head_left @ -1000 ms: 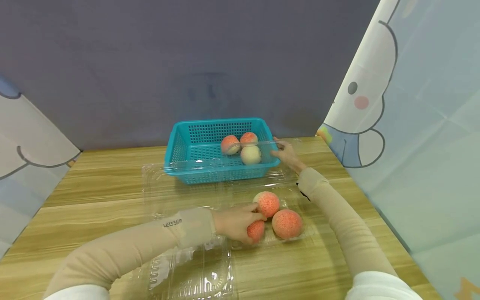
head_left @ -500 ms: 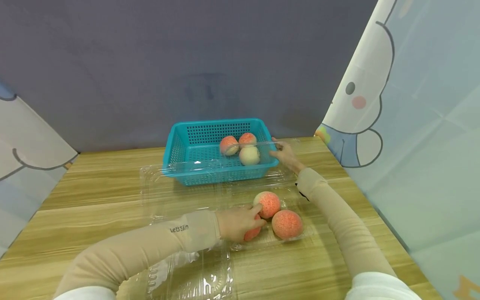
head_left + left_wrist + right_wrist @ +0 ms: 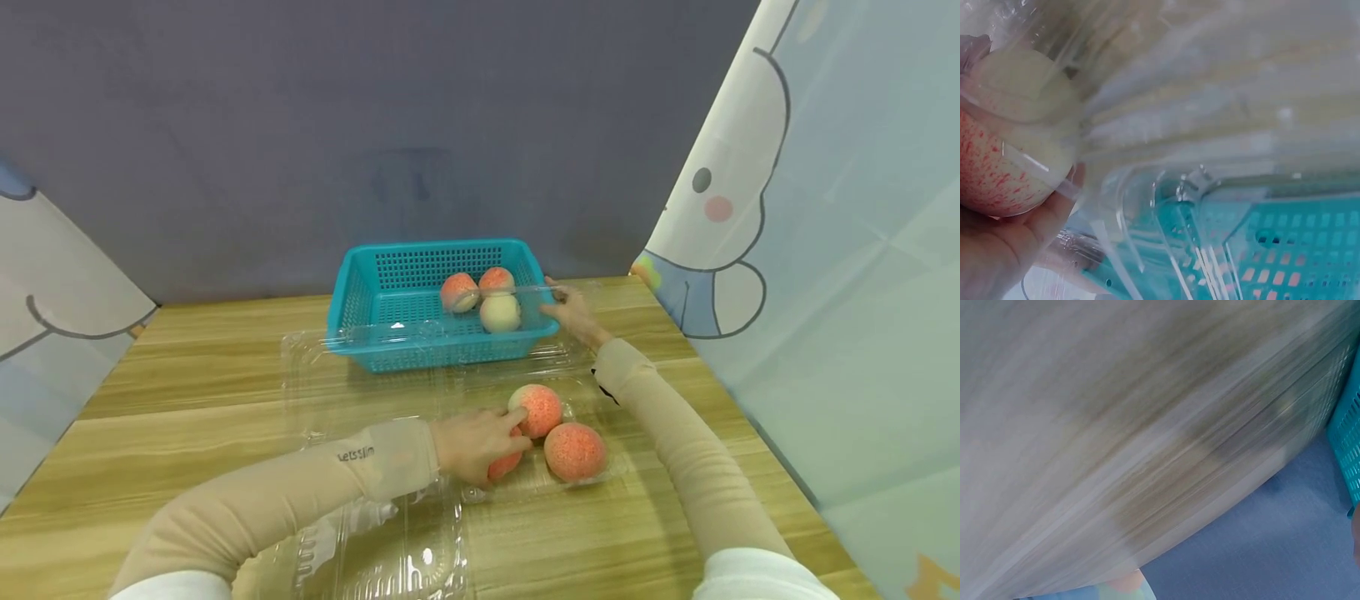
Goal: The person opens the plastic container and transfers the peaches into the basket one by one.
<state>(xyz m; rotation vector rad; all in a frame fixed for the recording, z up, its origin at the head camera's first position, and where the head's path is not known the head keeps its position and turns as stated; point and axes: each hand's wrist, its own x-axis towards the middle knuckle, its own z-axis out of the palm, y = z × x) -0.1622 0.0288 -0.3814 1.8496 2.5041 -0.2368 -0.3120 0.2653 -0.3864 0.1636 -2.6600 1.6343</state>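
Observation:
My left hand (image 3: pixel 480 446) grips a red-speckled peach (image 3: pixel 506 463) low in a clear plastic container (image 3: pixel 611 473). In the left wrist view, the fingers curl round the pale and red peach (image 3: pixel 1019 137). Beside it in the same container lie two more peaches, one at the back (image 3: pixel 540 408) and one at the right (image 3: pixel 575 452). My right hand (image 3: pixel 576 317) holds the right end of a turquoise basket (image 3: pixel 348 312), thumb at the rim. Its fingers are mostly outside the right wrist view.
Inside the basket sit three peaches (image 3: pixel 498 312) toward the right. A second clear container (image 3: pixel 405 567) stands at front left, and raised clear lids (image 3: pixel 352 375) overlap the basket's front. Printed curtains (image 3: pixel 862 292) flank the wooden table (image 3: pixel 187 375), with a dark cloth behind.
My left hand and the peach in it have shifted slightly left, then stayed put. The right hand keeps its place at the basket.

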